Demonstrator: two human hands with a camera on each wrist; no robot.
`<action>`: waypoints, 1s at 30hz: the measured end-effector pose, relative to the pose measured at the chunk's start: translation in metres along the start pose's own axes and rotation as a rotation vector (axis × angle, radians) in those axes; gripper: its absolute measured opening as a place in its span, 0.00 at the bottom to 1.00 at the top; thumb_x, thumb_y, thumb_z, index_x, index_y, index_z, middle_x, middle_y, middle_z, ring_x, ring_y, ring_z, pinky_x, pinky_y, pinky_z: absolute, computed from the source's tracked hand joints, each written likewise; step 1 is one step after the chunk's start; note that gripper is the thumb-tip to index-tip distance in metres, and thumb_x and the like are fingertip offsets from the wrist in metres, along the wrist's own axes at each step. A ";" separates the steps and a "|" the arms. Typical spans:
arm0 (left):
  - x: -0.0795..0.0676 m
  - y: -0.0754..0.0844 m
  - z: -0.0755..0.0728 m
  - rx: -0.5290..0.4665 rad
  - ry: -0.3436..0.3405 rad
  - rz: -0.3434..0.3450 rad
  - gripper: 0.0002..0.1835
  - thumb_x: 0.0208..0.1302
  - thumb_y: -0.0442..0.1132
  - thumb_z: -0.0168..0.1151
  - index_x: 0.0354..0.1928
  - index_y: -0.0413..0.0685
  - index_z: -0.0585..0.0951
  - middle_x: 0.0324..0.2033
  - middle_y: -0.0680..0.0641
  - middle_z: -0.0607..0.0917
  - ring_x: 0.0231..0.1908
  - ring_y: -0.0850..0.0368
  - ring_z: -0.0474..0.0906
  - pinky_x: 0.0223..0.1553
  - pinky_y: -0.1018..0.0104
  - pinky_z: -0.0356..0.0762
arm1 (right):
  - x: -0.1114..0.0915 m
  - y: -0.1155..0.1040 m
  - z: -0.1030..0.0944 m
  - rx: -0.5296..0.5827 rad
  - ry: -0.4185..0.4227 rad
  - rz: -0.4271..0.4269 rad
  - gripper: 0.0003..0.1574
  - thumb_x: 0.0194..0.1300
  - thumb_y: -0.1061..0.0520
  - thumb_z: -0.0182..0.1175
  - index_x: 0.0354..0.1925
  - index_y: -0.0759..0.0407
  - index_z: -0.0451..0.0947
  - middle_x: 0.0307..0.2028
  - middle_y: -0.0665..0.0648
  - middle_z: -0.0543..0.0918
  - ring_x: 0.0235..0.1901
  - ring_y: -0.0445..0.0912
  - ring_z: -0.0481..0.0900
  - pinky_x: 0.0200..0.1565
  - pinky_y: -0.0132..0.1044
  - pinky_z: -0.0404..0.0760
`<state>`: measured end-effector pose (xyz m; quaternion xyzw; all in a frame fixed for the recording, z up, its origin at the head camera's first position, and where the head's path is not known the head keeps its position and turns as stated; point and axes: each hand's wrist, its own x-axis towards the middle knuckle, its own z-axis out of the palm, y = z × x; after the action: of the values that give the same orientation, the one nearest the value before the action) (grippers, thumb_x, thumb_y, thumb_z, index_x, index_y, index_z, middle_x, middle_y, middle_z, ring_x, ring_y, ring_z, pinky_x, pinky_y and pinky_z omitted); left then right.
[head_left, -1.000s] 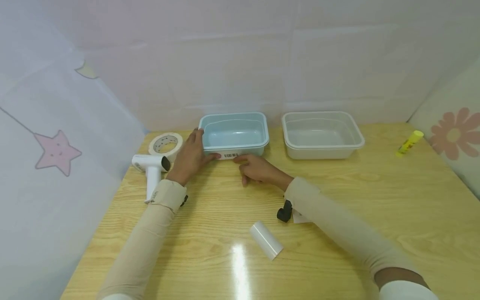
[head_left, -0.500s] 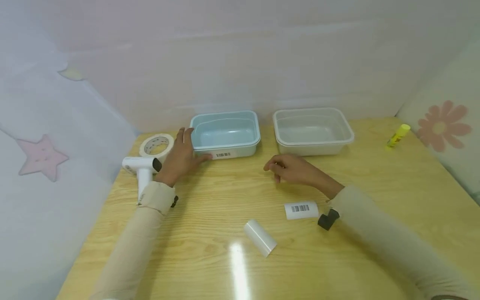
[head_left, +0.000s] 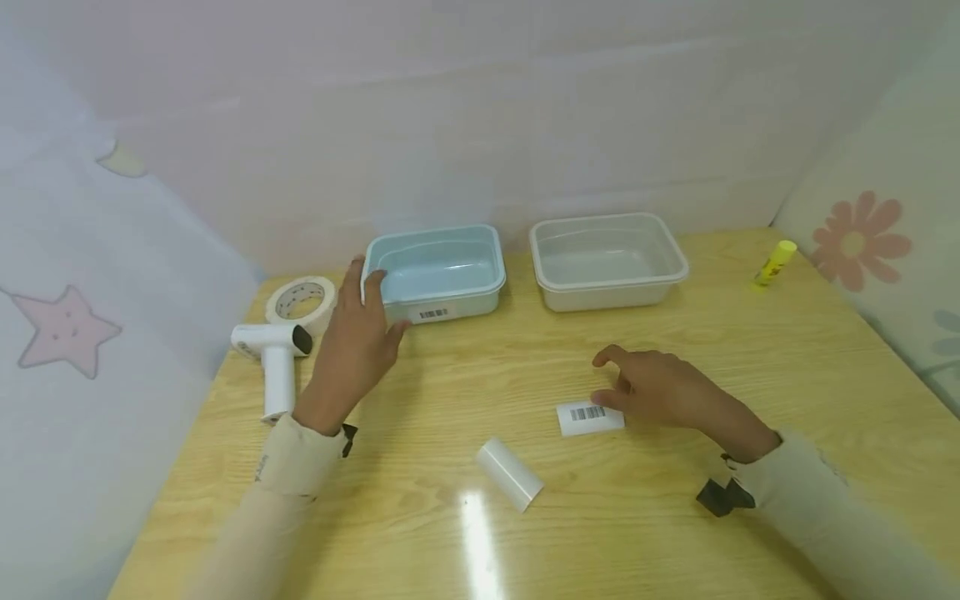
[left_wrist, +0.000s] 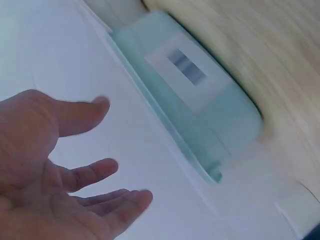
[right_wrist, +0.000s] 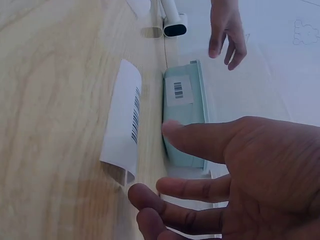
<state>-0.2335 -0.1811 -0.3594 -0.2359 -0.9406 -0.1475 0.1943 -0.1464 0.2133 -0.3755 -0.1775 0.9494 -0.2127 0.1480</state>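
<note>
A light blue plastic bin (head_left: pixel 480 302) stands against the back sheet, a barcode label (head_left: pixel 433 314) on its front wall. My left hand (head_left: pixel 352 354) is beside the bin's left end, fingers spread; in the left wrist view a gap separates hand and bin. On the table lies a curled white label (head_left: pixel 576 427) printed with a barcode. Over this label's right end hovers my right hand (head_left: pixel 671 390), thumb and fingers apart and bent loosely. The right wrist view shows nothing between those fingers, and the curled label (right_wrist: pixel 120 120) just beyond the fingertips.
A whitish plastic bin (head_left: pixel 615 297) stands right of the blue one. At left are a white barcode scanner (head_left: pixel 279 375) and a roll of tape (head_left: pixel 328 292). A curled blank white piece (head_left: pixel 510 473) lies nearer me. Far right is a yellow glue stick (head_left: pixel 775 265).
My right hand has left the blue bin's front and moved right and towards me, to the barcode label. My left hand has come away from the bin. The view has shifted slightly.
</note>
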 end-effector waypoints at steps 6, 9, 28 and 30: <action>-0.013 0.036 0.007 -0.002 0.142 0.157 0.10 0.70 0.37 0.64 0.45 0.36 0.81 0.62 0.34 0.73 0.55 0.38 0.74 0.40 0.51 0.80 | -0.003 -0.001 0.013 -0.009 0.011 0.001 0.36 0.69 0.40 0.63 0.64 0.60 0.68 0.24 0.45 0.75 0.22 0.40 0.69 0.24 0.35 0.70; -0.018 0.054 0.010 -0.047 0.078 0.178 0.06 0.70 0.38 0.64 0.39 0.41 0.82 0.45 0.42 0.82 0.39 0.48 0.78 0.33 0.58 0.79 | -0.003 0.000 0.018 0.007 0.019 0.010 0.37 0.68 0.39 0.64 0.64 0.58 0.67 0.25 0.46 0.75 0.22 0.40 0.70 0.25 0.35 0.70; -0.032 0.113 0.063 -0.611 -0.549 -0.011 0.07 0.74 0.43 0.60 0.43 0.50 0.85 0.37 0.55 0.83 0.31 0.61 0.77 0.31 0.66 0.77 | 0.007 0.002 0.033 0.331 0.066 -0.260 0.13 0.69 0.54 0.66 0.49 0.47 0.75 0.33 0.46 0.79 0.30 0.42 0.75 0.33 0.34 0.77; -0.032 0.111 0.062 -0.672 -0.562 -0.049 0.07 0.75 0.44 0.60 0.42 0.53 0.85 0.35 0.53 0.84 0.26 0.61 0.76 0.27 0.66 0.76 | 0.008 0.000 0.032 0.361 0.080 -0.283 0.12 0.70 0.55 0.64 0.49 0.46 0.75 0.35 0.46 0.80 0.31 0.44 0.77 0.33 0.36 0.79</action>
<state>-0.1703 -0.0763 -0.4077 -0.2944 -0.8620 -0.3802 -0.1604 -0.1414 0.1985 -0.4049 -0.2707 0.8667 -0.4048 0.1082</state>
